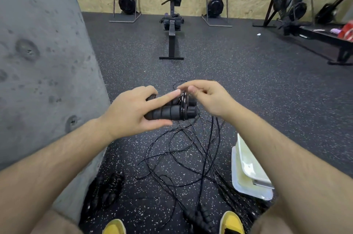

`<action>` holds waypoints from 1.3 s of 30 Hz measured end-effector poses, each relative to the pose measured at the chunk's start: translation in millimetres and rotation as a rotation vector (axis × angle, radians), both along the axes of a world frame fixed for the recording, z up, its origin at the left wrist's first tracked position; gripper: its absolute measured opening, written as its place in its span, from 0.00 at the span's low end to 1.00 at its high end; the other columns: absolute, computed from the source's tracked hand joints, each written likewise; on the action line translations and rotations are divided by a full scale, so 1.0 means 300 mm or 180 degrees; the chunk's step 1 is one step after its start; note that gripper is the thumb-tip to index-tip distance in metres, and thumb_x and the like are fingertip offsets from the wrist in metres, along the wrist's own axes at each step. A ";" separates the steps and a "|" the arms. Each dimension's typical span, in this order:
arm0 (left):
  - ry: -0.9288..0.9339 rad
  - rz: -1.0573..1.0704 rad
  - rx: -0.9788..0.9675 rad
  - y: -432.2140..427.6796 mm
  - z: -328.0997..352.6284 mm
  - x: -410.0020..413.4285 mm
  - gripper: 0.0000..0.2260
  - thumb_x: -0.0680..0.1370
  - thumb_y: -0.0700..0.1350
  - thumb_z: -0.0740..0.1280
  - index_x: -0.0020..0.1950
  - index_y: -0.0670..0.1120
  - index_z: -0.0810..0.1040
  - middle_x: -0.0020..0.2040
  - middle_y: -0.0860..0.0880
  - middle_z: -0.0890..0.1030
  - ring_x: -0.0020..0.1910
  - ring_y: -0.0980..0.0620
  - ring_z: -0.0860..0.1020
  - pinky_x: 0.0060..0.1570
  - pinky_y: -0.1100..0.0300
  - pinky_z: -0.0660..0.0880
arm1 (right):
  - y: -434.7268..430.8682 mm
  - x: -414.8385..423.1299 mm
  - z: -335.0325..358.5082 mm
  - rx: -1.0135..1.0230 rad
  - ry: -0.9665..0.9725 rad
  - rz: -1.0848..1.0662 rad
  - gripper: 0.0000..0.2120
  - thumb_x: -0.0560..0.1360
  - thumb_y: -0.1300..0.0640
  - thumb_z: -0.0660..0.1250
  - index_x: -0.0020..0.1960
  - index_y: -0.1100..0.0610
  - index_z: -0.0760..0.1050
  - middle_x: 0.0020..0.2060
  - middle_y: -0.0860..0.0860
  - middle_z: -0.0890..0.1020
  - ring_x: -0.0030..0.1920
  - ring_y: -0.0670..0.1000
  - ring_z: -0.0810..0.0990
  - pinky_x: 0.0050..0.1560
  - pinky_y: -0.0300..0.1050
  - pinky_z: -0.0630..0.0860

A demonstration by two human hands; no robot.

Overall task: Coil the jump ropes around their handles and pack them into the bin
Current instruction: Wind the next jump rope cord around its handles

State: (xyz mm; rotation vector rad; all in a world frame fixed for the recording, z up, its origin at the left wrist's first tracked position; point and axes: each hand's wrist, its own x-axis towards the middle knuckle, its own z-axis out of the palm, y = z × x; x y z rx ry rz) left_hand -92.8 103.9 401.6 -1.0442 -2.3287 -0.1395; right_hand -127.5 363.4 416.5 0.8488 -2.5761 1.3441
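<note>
My left hand [131, 108] grips a pair of black ribbed jump rope handles [170, 112] held side by side, its index finger stretched across them. My right hand [205, 98] pinches the thin black rope [182, 96] just above the handles' right ends, where a few turns wrap around them. The rest of that rope hangs down into a loose tangle [181, 157] on the speckled floor. More black handles [202, 216] lie between my yellow shoes, and a coiled set [107, 190] rests by the concrete wall. A white plastic bin [250, 169] stands at my right, partly hidden by my forearm.
A grey concrete wall [44, 73] rises close on the left. Rowing machines [172, 23] stand upright along the far plywood wall, and a long black bench [324, 41] with a red item sits far right. Black rubber flooring spreads between them.
</note>
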 end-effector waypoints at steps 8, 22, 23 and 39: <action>0.0007 0.0295 0.0269 0.019 -0.006 -0.005 0.30 0.79 0.70 0.59 0.79 0.63 0.61 0.48 0.48 0.75 0.42 0.47 0.76 0.38 0.51 0.77 | -0.136 0.075 -0.078 -0.0342 -0.1529 -0.0396 0.14 0.81 0.67 0.54 0.42 0.56 0.72 0.31 0.51 0.76 0.31 0.47 0.70 0.33 0.39 0.72; 0.0071 0.0897 -0.0220 -0.046 -0.040 -0.082 0.28 0.77 0.70 0.58 0.71 0.57 0.77 0.45 0.46 0.76 0.38 0.43 0.76 0.32 0.55 0.73 | -0.192 0.226 -0.006 0.2487 -0.0252 0.0007 0.12 0.85 0.54 0.52 0.58 0.59 0.71 0.48 0.56 0.78 0.45 0.56 0.77 0.43 0.47 0.68; 0.0052 0.0890 -0.0245 -0.054 -0.046 -0.085 0.28 0.77 0.70 0.58 0.71 0.58 0.77 0.45 0.46 0.76 0.38 0.43 0.76 0.32 0.55 0.73 | -0.179 0.229 0.027 0.2621 -0.0068 0.0032 0.12 0.85 0.52 0.53 0.57 0.57 0.72 0.46 0.53 0.78 0.44 0.55 0.76 0.42 0.46 0.67; -0.0822 -0.0428 0.0358 -0.008 0.056 0.088 0.29 0.69 0.53 0.65 0.69 0.46 0.76 0.50 0.53 0.79 0.45 0.52 0.79 0.45 0.54 0.78 | -0.029 -0.002 0.038 0.0118 -0.0100 0.0343 0.05 0.79 0.56 0.69 0.48 0.52 0.84 0.39 0.40 0.84 0.42 0.41 0.80 0.47 0.40 0.75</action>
